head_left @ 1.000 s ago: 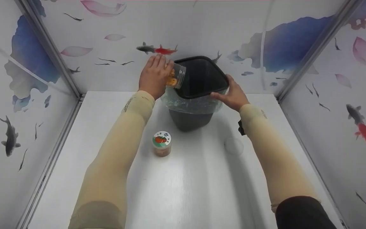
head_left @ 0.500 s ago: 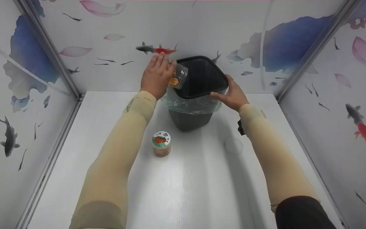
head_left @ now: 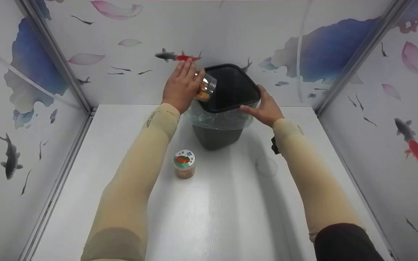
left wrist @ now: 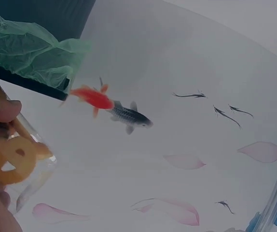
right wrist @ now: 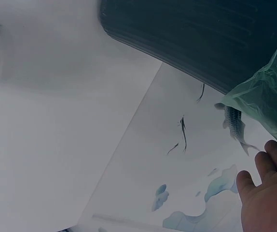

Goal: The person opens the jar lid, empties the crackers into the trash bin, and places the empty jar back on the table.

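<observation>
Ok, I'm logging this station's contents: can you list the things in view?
table: 1, white, below
bin: 1, dark grey, back of table
bag: 1, translucent green, folded over bin
tilted jar: 1, clear, at bin's left rim
pieces: several, orange, in tilted jar
lidded jar: 1, white-green-red lid, in front of bin
disc: 1, clear, on table's right
walls: 3, white with fish prints, around table
sleeves: 2, beige, on forearms
upper sleeve: 1, black, right arm
left hand: 1, gripping tilted jar
right hand: 1, holding bin's rim
</observation>
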A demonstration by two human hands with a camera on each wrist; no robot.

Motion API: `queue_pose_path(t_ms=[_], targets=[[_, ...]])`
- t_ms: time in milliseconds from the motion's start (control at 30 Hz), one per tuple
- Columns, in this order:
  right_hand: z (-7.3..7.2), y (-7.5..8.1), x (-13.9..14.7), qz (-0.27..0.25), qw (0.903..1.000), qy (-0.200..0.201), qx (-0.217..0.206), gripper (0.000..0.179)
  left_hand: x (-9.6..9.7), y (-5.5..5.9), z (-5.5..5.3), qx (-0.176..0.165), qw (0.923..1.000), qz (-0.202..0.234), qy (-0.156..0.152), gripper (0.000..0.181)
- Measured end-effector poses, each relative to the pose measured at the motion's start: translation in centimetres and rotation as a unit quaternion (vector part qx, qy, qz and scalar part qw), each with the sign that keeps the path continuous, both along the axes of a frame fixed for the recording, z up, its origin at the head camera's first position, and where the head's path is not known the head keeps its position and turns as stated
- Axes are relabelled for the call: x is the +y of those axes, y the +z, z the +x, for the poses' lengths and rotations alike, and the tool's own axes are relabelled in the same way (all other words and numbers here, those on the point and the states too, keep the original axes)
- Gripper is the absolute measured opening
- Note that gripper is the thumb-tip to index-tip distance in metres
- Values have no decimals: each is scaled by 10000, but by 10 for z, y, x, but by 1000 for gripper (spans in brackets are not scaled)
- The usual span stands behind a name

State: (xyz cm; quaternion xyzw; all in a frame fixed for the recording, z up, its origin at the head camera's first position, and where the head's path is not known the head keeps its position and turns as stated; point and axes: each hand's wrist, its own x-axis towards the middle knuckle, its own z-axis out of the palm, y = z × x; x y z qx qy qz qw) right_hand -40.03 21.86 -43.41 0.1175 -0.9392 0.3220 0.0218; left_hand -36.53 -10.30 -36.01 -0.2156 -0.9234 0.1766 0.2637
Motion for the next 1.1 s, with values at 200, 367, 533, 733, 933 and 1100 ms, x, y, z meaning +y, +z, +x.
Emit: queue_pose_path(t_ms=[200,367,533,733,933,1100], targets=[[-1,-1,0,31,9999,-58,-120,121,5,1,-1,24,9999,-152,-15,68],[0,-1,-1,33,9999,-72,-77,122,10,5,-2,165,9993,-339,-47,73],[-1,0,-1,40,10000,-61,-35,121,15,8,-3,184,9976,-669,-21,80],[-1,0,-1,16,10000,-41,-3,121,19,7,-3,255,9957,-889,-100,78],[-2,-1,-1,55,10000,-46,-29,120,19,6,-3,252,9951,-939,-163,79],[-2,-1,-1,34,10000,-68,-3,121,19,6,-4,323,9910,-1293,-132,81]])
